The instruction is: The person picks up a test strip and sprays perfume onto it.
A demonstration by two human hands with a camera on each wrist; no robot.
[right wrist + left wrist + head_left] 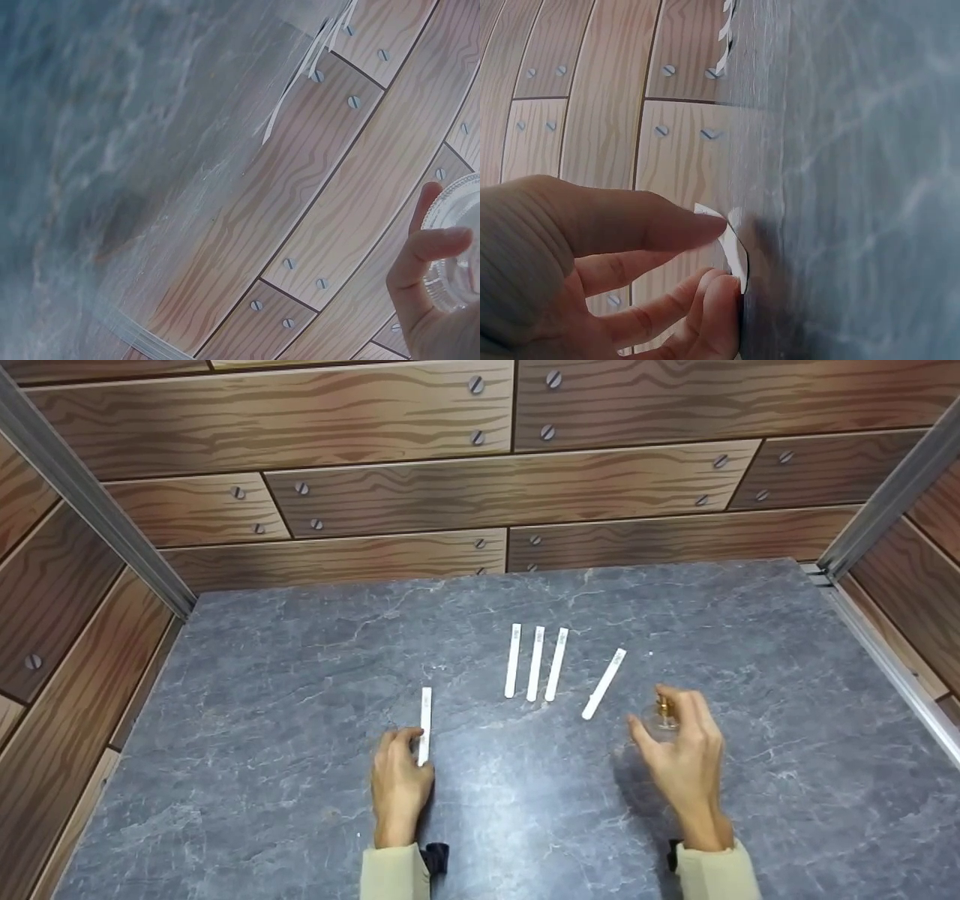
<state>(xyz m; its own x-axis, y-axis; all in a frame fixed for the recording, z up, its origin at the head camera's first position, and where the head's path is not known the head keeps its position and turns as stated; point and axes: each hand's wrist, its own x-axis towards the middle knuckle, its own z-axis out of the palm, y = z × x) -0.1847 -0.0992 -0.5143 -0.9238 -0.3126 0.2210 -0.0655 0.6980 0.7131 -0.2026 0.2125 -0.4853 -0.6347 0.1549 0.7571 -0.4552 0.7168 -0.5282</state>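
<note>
A white paper strip [426, 709] with small print near its top lies at the left of the table. My left hand [400, 780] is at its lower part, thumb and fingertips on the strip [735, 255], which looks bent between them in the left wrist view. My right hand [686, 750] is above the table at the right, holding a small clear glass perfume bottle with a gold top [664, 706]. The right wrist view shows the bottle's round, ridged glass [454, 262] in the curled fingers; the gold top is not seen there.
Three more white strips [535, 664] lie side by side, nearly parallel, beyond and between the hands. Another strip [604, 684] lies slanted to their right. The grey marbled tabletop [262, 720] is bounded by wood-patterned walls [390, 495] and metal frame rails [892, 675].
</note>
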